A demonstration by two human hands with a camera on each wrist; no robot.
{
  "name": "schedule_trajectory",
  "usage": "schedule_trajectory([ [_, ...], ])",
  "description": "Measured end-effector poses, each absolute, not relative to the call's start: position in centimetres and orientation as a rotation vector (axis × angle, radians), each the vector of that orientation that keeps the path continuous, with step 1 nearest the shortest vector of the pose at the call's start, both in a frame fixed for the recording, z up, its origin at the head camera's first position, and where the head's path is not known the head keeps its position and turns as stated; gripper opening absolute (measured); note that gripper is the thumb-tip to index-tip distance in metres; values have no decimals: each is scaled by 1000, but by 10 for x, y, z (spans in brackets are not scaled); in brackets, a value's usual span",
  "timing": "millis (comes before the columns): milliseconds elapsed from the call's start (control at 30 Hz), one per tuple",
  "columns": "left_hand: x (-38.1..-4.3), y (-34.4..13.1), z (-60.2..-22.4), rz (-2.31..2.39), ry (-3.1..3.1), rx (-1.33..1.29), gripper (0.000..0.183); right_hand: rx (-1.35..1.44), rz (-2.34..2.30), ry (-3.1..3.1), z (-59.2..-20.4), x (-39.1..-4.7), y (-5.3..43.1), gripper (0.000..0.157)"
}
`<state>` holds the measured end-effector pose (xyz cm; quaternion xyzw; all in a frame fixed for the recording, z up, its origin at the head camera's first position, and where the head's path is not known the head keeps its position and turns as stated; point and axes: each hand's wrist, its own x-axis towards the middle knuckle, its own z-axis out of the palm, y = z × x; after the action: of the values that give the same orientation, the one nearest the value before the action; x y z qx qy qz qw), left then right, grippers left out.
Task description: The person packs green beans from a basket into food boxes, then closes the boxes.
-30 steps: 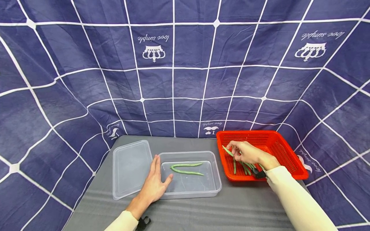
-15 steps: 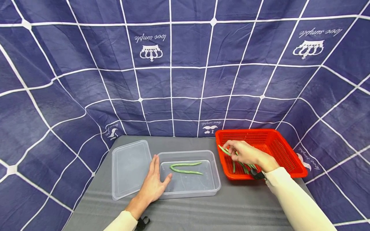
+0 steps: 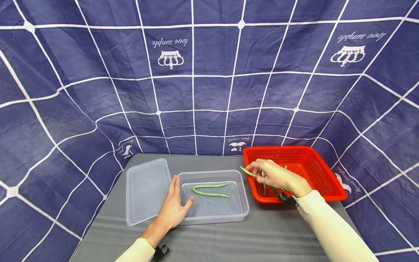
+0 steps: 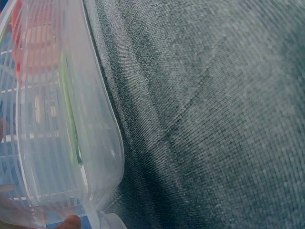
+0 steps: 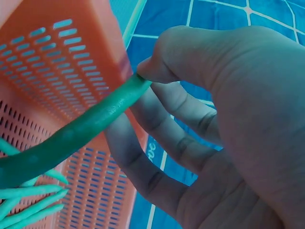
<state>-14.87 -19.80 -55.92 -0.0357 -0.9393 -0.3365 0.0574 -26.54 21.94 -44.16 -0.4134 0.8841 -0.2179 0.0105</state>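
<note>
My right hand [image 3: 273, 175] pinches a long green bean [image 5: 81, 133] between thumb and fingers, over the left rim of the red basket [image 3: 327, 182]. One end of that bean pokes out left of the fingers. Several more beans [image 5: 33, 207] lie in the basket, partly covered by the hand in the head view. My left hand [image 3: 172, 208] rests along the left side of the clear plastic container [image 3: 216, 221], fingers straight and thumb over its rim. Inside the container, green bean [image 3: 212, 195] lies in a sideways V; the left wrist view shows green [image 4: 69, 109] through the wall.
A translucent lid [image 3: 147, 193] lies flat left of the container, close to the left hand. Grey cloth [image 3: 255, 236] covers the table. A blue curtain with white lines [image 3: 216, 94] hangs behind and along both sides.
My right hand has moved a little left with the pinched bean, which now reaches past the basket's left rim. The left hand stays at the container.
</note>
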Motion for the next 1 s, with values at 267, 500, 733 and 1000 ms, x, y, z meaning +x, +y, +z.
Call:
schedule_trajectory([
  [267, -150, -198, -558, -1021, -2844, -101, 108, -1236, -648, 2767, -434, -260, 202, 48],
  [500, -150, -200, -557, -1033, -2843, -97, 109, -1288, -625, 2746, -432, -256, 185, 45],
  [733, -150, -200, -555, -1034, -2850, -106, 109, -1350, -636, 2737, -431, -253, 168, 42],
  [1000, -148, -199, -556, -1024, -2854, -109, 107, -1423, -685, 2697, -435, -254, 149, 39],
])
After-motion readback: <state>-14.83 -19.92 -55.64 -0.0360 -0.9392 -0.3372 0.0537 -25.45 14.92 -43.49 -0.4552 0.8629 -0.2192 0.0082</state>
